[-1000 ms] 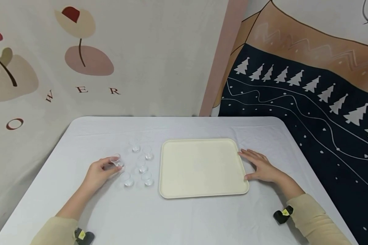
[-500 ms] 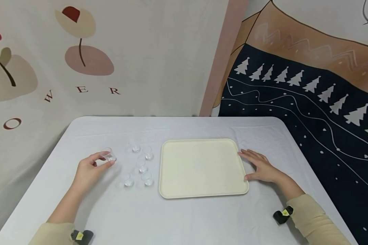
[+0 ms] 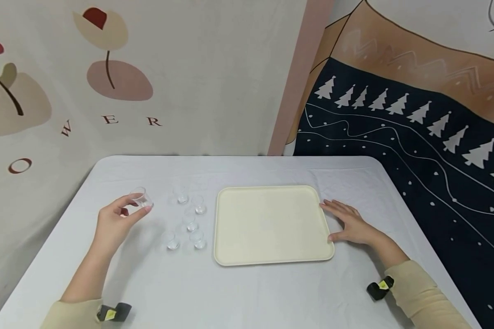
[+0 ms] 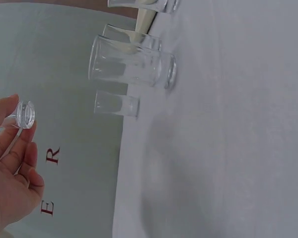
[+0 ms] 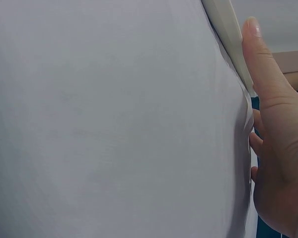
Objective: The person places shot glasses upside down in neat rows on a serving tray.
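My left hand (image 3: 114, 225) pinches a small clear shot glass (image 3: 143, 199) between thumb and fingers, raised above the table's left side. In the left wrist view the thick base of that shot glass (image 4: 26, 114) points away from the fingers. Several similar glasses (image 3: 191, 226) stand upright in a loose group to the right of this hand. Beyond them lies a cream rectangular tray (image 3: 271, 226), bare on top. At its right edge rests my right hand (image 3: 350, 225), fingers spread and fairly straight; the right wrist view shows the thumb (image 5: 263, 64) against the tray's side (image 5: 228, 34).
A white cloth covers the table (image 3: 247, 297). The back edge meets a pale wall hanging (image 3: 214, 91) with flower prints. A dark blue cloth with white trees (image 3: 395, 146) hangs at the right. One glass (image 3: 200, 209) stands close to the tray's left edge.
My left hand has lifted the shot glass and carried it left and away from the group of glasses. The right hand has stayed at the tray's edge.
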`<state>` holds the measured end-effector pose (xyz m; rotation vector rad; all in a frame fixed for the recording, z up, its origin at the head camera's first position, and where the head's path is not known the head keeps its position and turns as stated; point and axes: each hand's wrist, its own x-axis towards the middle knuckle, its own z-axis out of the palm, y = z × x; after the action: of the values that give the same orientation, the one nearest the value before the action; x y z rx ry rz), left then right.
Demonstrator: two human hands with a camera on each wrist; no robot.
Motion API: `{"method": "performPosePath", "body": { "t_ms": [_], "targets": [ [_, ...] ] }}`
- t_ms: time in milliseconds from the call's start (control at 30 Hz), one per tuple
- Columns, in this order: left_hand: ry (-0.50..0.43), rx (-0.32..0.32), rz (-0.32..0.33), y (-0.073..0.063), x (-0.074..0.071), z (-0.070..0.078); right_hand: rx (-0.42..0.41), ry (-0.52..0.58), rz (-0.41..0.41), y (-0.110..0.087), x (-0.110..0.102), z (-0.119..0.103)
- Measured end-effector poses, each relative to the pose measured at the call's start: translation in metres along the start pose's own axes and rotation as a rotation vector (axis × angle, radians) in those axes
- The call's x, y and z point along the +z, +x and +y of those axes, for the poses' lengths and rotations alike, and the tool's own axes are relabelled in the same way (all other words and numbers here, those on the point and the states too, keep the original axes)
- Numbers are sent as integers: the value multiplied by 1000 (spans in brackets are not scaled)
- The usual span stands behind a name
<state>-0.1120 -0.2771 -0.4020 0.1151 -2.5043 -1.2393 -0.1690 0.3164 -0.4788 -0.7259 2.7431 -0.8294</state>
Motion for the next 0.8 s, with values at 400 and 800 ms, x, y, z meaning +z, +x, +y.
{"method": "performPosePath", "body": {
  "t_ms": [400, 800],
  "targets": [
    [-97, 92, -30, -8, 16, 36, -16, 13, 3, 0, 0, -1],
    [-176, 184, -133, -20, 42, 62, -10, 22, 2, 0, 1, -1]
  ]
}}
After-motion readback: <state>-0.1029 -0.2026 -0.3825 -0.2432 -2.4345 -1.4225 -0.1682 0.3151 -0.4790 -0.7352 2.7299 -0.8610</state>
